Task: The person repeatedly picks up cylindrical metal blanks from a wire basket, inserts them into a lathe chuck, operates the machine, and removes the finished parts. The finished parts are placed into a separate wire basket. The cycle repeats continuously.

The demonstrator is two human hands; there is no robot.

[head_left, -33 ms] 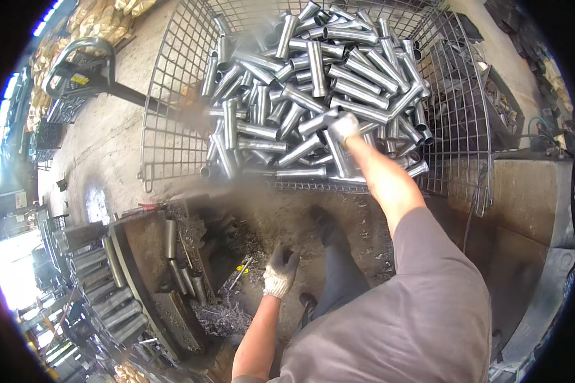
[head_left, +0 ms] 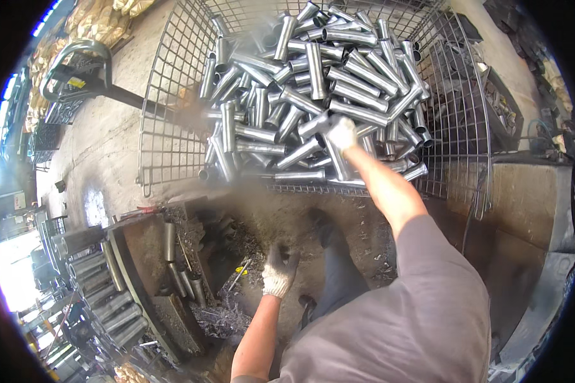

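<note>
Wire basket: a large grey mesh container, heaped with metal tubes lying crosswise at every angle, the pile reaching its front edge and leaving a gap along the right wall.
Dark bin: outside the basket's right edge, holding dark pieces too small to make out.
Metal trough: beyond the basket's front left corner, with a few duller tubes inside its right part.
Stacked cylinders: a row of thick grey bars or pipes left of the trough.
Tubes in the basket: silvery, shiny, straight-bodied, many flaring at one end, with dark hollow mouths.
Right hand: white-gloved, over the pile near the middle of the basket's front edge, fingers bent down among the tubes; whether they grip one I cannot tell.
Nearest tube: just below that hand, slanting towards the front edge.
Left hand: gloved, fingers loosely curled and apart from the thumb, nothing visible between them, held in front of the basket.
Floor: pale and stained, with metal shavings beside the trough.
Room: pallet-truck handle left of the basket, tan box at its front right corner.
</note>
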